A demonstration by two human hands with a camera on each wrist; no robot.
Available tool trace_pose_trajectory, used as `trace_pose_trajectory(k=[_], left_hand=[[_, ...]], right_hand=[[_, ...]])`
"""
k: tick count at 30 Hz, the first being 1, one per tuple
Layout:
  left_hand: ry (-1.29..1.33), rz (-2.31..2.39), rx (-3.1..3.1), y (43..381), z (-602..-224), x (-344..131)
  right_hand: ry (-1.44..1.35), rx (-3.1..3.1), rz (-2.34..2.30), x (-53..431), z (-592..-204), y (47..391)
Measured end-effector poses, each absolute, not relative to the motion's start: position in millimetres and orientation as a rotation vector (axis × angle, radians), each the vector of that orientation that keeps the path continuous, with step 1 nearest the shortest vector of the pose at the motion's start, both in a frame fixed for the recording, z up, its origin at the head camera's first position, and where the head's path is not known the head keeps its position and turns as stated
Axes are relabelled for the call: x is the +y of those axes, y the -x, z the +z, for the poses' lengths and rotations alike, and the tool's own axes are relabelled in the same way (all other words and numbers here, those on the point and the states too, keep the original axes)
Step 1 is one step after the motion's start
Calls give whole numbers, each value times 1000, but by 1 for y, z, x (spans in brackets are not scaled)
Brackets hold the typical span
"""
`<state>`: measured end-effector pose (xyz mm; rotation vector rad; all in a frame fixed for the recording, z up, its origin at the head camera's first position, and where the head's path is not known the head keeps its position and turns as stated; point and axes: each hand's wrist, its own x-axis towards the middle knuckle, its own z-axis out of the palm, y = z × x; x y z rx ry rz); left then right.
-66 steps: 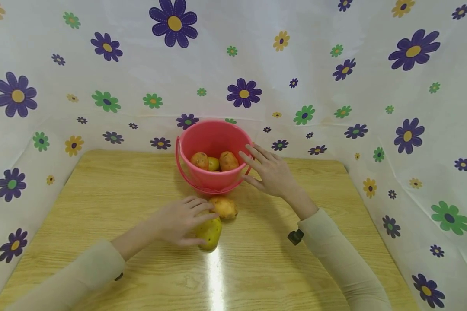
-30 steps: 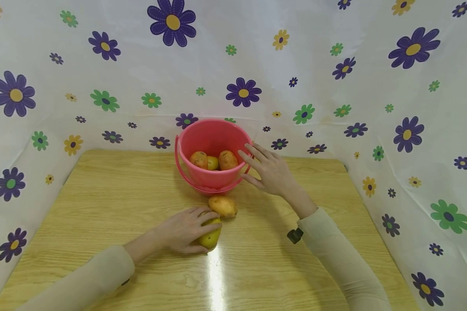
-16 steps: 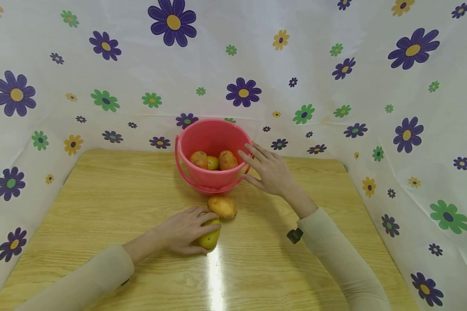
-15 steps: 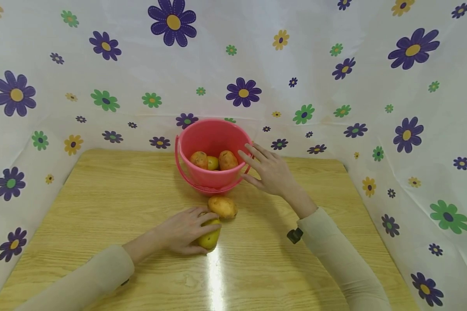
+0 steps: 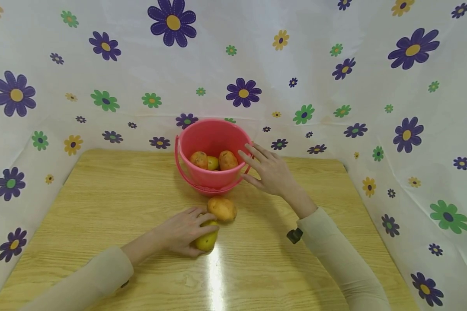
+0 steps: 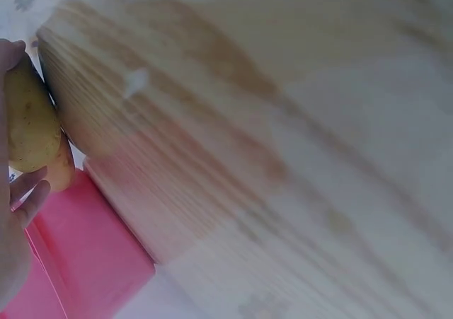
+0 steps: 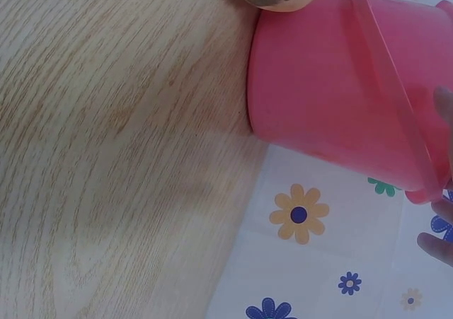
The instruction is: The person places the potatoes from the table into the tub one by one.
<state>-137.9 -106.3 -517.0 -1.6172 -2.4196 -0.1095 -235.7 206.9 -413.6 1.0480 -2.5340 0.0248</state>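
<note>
Inside bucket: potatoes, head view only | left hand grips yellow-green item | right hand, fingers spread

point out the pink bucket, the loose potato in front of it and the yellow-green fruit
pink bucket (image 5: 214, 178): head view, outer front wall
loose potato (image 5: 222, 209): head view, middle of upper side
yellow-green fruit (image 5: 207, 240): head view, uncovered near part

1. Yellow-green fruit: rounded, smooth, dark-specked; gripped, partly covered; nearest piece, low on the table.
2. Loose potato: tan, oblong, lying on its side just beyond the fruit, slightly right, near side of bucket.
3. Pink bucket: upright, far middle; handle dropped toward near side.
4. Bucket contents: reddish-brown potato left, another right, yellow piece between.
</note>
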Motion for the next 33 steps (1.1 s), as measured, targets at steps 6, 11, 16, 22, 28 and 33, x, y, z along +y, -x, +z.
trace_pose_trajectory(k=[6, 11, 16, 22, 28, 33], left_hand=[[1611, -138, -2414, 136, -516, -109], [1586, -172, -2435, 134, -514, -109], [1579, -178, -2438, 132, -511, -108], [1566, -203, -2452, 130, -496, -107], [1532, -174, -2425, 134, -479, -108], [1535, -194, -2344, 138, -464, -107]], right_hand=[[-1045, -2554, 27, 206, -413, 235], [-1043, -2567, 23, 206, -412, 235], [-1046, -2560, 19, 207, -411, 235], [-1050, -2539, 16, 207, -412, 235], [-1046, -2536, 13, 207, -412, 235], [-1041, -2550, 13, 207, -412, 235]])
